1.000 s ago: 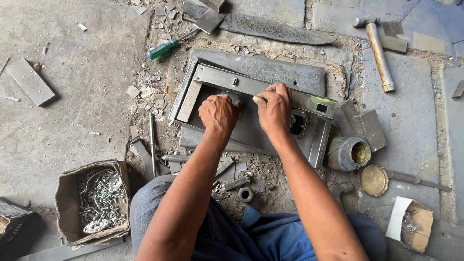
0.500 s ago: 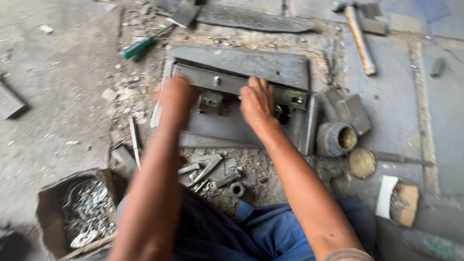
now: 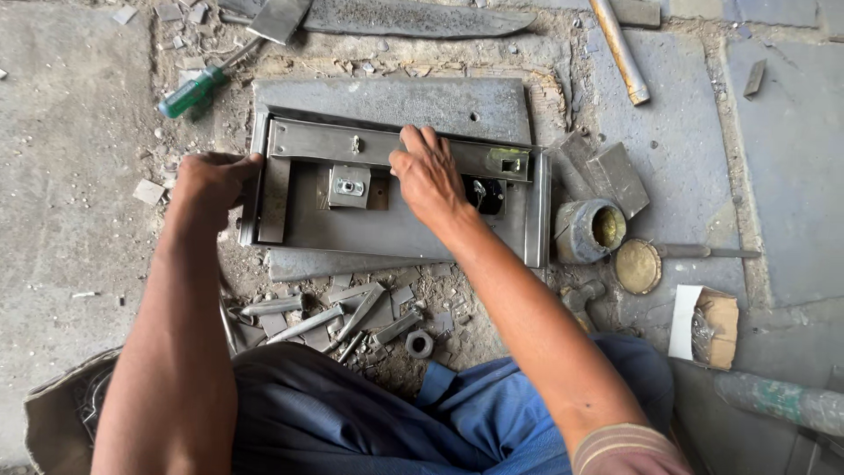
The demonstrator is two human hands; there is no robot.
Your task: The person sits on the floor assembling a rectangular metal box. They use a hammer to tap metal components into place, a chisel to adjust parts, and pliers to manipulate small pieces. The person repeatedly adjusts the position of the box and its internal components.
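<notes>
Grey concrete floor (image 3: 70, 176), dusty and littered with chips; all items below lie on it.

Flat grey steel base plate (image 3: 396, 101), rectangular, under the work.

Shallow grey sheet-metal tray panel (image 3: 387, 229) with folded edges, lying open side up on the base plate, directly in front of the seated person. A long grey metal strip (image 3: 325, 141) runs across its upper part; a small square bracket (image 3: 350, 186) sits below the strip.

Left hand (image 3: 211, 176): fingers curled against the panel's left edge, gripping or bracing it; the palm side is hidden.

Right hand (image 3: 431, 176): palm down, fingers together, pressing on the strip near the panel's middle, holding nothing that can be seen.

Long dark metal blade-shaped piece (image 3: 413, 18), above the base plate.

Wooden hammer handle (image 3: 620, 48), upper right, well apart from the hands.

Open torn cardboard box (image 3: 708, 325), lower right.

Cylindrical grey metal tin (image 3: 589, 230) with yellowish contents, just beside the panel's right edge; its round brass-coloured lid (image 3: 637, 266) next to it.

Green-handled screwdriver (image 3: 198, 88), upper left.

Loose grey metal rods and brackets (image 3: 334, 318), near the person's blue-clad knees.

Small hexagonal nut (image 3: 419, 343) among them.
</notes>
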